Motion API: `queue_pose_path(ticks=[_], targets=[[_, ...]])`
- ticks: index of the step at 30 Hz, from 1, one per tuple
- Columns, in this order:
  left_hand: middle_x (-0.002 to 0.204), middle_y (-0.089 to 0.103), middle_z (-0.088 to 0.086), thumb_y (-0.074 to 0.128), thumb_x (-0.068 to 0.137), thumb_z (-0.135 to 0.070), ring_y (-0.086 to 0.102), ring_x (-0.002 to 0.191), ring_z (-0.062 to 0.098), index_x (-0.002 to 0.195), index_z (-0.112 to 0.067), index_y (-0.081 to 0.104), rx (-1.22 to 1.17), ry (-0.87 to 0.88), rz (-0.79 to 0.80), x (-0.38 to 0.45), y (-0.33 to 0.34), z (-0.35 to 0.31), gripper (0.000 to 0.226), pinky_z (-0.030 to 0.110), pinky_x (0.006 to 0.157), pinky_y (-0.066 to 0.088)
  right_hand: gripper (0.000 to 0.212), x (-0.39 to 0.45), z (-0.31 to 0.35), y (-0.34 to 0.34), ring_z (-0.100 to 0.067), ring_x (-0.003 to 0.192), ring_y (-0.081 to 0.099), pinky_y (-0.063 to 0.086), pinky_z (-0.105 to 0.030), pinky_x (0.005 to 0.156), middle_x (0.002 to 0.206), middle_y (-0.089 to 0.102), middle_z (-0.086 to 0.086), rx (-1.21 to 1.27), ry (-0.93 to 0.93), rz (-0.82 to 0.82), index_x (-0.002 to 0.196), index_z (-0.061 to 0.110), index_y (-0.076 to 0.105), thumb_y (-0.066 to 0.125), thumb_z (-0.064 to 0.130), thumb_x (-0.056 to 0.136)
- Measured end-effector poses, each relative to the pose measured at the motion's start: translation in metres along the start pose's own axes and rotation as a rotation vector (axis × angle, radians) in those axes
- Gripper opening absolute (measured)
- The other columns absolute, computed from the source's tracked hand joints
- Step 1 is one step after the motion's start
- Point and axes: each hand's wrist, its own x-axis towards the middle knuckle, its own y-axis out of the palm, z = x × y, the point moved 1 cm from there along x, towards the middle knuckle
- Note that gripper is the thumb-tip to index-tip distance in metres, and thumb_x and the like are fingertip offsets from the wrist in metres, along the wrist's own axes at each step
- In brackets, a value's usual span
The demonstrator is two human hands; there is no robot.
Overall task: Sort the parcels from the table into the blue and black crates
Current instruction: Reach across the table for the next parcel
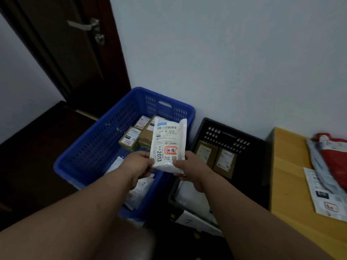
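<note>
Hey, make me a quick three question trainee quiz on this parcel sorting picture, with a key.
1. True or false: both the left hand and right hand hold the white plastic mailer parcel.
2. Over which crate is it held: A blue plastic crate, B black plastic crate?
3. What lies on the yellow wooden table?

Key: 1 true. 2 A. 3 Soft parcels, one red.

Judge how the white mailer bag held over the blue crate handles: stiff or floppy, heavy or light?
The white mailer bag probably is light: left hand and right hand pinch only its bottom edge. It stands upright, suggesting fairly firm contents. Its glossy film may be slippery.
</note>
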Motion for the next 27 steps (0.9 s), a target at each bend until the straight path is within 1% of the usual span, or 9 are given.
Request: queue_pose_path(ticks=[5, 10, 13, 16, 18, 20, 22, 24, 27], targets=[[0.092, 0.071, 0.008, 0.057, 0.094, -0.003, 0.059, 0.069, 0.017, 0.097, -0.012, 0.063, 0.016, -0.053, 0.010, 0.022, -0.012, 0.009, 0.011, 0.029, 0.064, 0.051, 0.034, 0.018, 0.001, 0.011, -0.019, 0.087, 0.063, 0.050, -0.027, 0.065, 0.120, 0.062, -0.006, -0.017, 0.004, -0.053, 0.126, 0.018, 0.050, 0.060, 0.018, 0.094], [0.104, 0.069, 0.011, 0.060, 0.093, -0.008, 0.061, 0.077, 0.019, 0.110, -0.013, 0.061, 0.058, -0.117, -0.012, 0.052, -0.025, 0.007, 0.018, 0.031, 0.070, 0.050, 0.032, 0.053, 0.003, 0.005, -0.019, 0.090, 0.061, 0.043, -0.019, 0.051, 0.122, 0.061, -0.007, -0.028, 0.054, -0.103, 0.125, 0.015, 0.050, 0.060, 0.018, 0.094], [0.108, 0.067, 0.010, 0.058, 0.094, -0.008, 0.062, 0.081, 0.018, 0.111, -0.014, 0.061, 0.102, -0.127, -0.055, 0.076, -0.040, -0.004, 0.018, 0.031, 0.072, 0.050, 0.033, 0.082, 0.018, 0.004, -0.020, 0.094, 0.060, 0.041, -0.015, 0.047, 0.123, 0.060, -0.007, -0.048, 0.049, -0.129, 0.126, 0.013, 0.050, 0.060, 0.020, 0.095], [0.103, 0.067, 0.007, 0.059, 0.094, -0.010, 0.063, 0.084, 0.018, 0.109, -0.015, 0.061, 0.138, -0.112, -0.104, 0.102, -0.057, -0.015, 0.016, 0.029, 0.069, 0.050, 0.040, 0.113, 0.031, 0.014, -0.022, 0.100, 0.060, 0.044, -0.018, 0.054, 0.127, 0.058, -0.007, -0.083, 0.035, -0.117, 0.131, 0.012, 0.047, 0.060, 0.019, 0.095], [0.098, 0.066, 0.006, 0.060, 0.094, -0.011, 0.062, 0.083, 0.017, 0.106, -0.016, 0.062, 0.150, -0.104, -0.124, 0.118, -0.067, -0.017, 0.014, 0.028, 0.068, 0.050, 0.046, 0.135, 0.034, 0.025, -0.024, 0.105, 0.059, 0.049, -0.025, 0.069, 0.130, 0.057, -0.009, -0.125, 0.034, -0.105, 0.136, 0.011, 0.044, 0.061, 0.018, 0.093], [0.101, 0.066, 0.007, 0.060, 0.094, -0.012, 0.062, 0.084, 0.018, 0.107, -0.016, 0.062, 0.166, -0.116, -0.131, 0.134, -0.077, -0.014, 0.014, 0.028, 0.066, 0.049, 0.047, 0.154, 0.034, 0.038, -0.023, 0.109, 0.057, 0.050, -0.031, 0.084, 0.131, 0.056, -0.010, -0.189, 0.034, -0.087, 0.136, 0.010, 0.044, 0.061, 0.016, 0.093], [0.104, 0.066, 0.008, 0.059, 0.093, -0.013, 0.063, 0.086, 0.017, 0.109, -0.015, 0.061, 0.189, -0.149, -0.131, 0.147, -0.086, -0.006, 0.016, 0.028, 0.066, 0.048, 0.047, 0.170, 0.031, 0.051, -0.025, 0.112, 0.057, 0.049, -0.038, 0.095, 0.131, 0.057, -0.011, -0.251, 0.047, -0.070, 0.134, 0.010, 0.043, 0.062, 0.017, 0.092], [0.104, 0.066, 0.008, 0.060, 0.093, -0.014, 0.063, 0.083, 0.016, 0.111, -0.015, 0.061, 0.221, -0.181, -0.122, 0.160, -0.095, 0.003, 0.018, 0.027, 0.063, 0.048, 0.046, 0.184, 0.026, 0.065, -0.027, 0.111, 0.058, 0.050, -0.043, 0.097, 0.127, 0.058, -0.012, -0.300, 0.075, -0.058, 0.129, 0.010, 0.041, 0.064, 0.019, 0.091], [0.102, 0.064, 0.007, 0.059, 0.094, -0.017, 0.062, 0.082, 0.015, 0.111, -0.015, 0.060, 0.296, -0.214, -0.076, 0.186, -0.108, 0.012, 0.018, 0.027, 0.061, 0.047, 0.044, 0.205, 0.020, 0.083, -0.028, 0.109, 0.058, 0.052, -0.043, 0.092, 0.125, 0.058, -0.013, -0.371, 0.121, -0.039, 0.123, 0.010, 0.040, 0.065, 0.023, 0.089]])
